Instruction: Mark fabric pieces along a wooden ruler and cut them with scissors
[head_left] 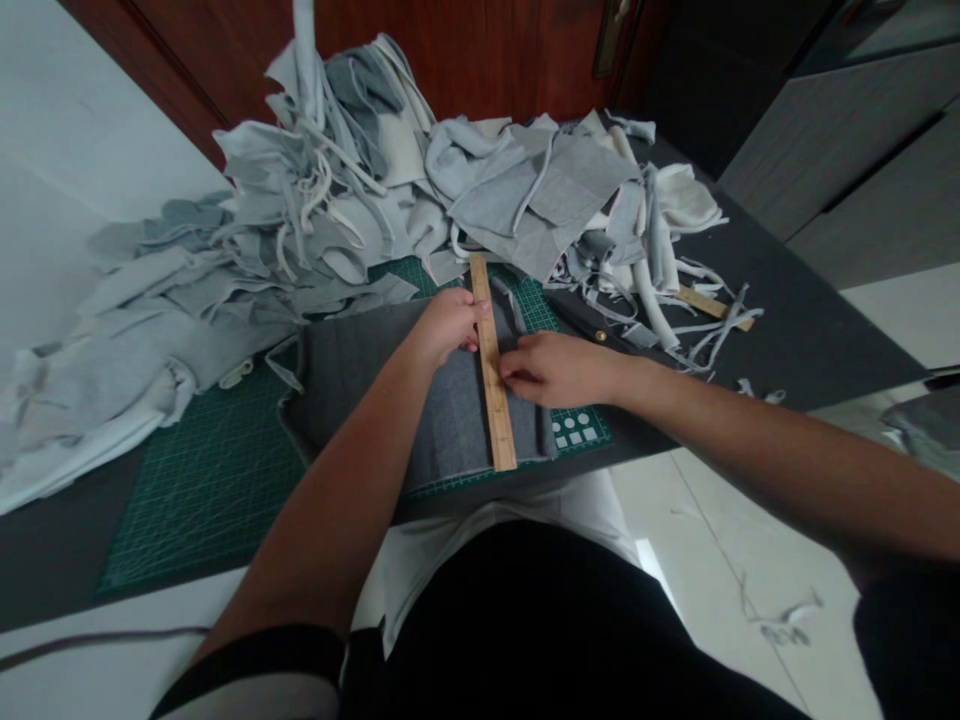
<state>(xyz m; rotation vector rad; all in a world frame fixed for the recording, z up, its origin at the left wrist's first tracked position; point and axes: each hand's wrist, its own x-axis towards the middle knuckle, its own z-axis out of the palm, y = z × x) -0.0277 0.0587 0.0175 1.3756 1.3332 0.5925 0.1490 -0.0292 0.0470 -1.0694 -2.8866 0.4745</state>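
Observation:
A wooden ruler (491,375) lies lengthwise across a folded piece of dark grey fabric (450,410), near the fabric's right side. My left hand (450,325) grips the ruler's upper part, its thumb on the wood and its other fingers curled at the left edge. Closed in a pinch, my right hand (544,368) rests against the ruler's right edge, lower down; whatever its fingertips hold, if anything, is hidden. Beneath the fabric is a green cutting mat (202,480) with a printed grid, white shapes showing at its right end.
Light grey fabric scraps (510,180) are heaped along the back of the dark table (810,350), spreading left to the wall. Among thin strips at the right lies another wooden piece (716,305). A red-brown wooden door (480,60) stands behind. Some scraps lie on the tiled floor (720,540).

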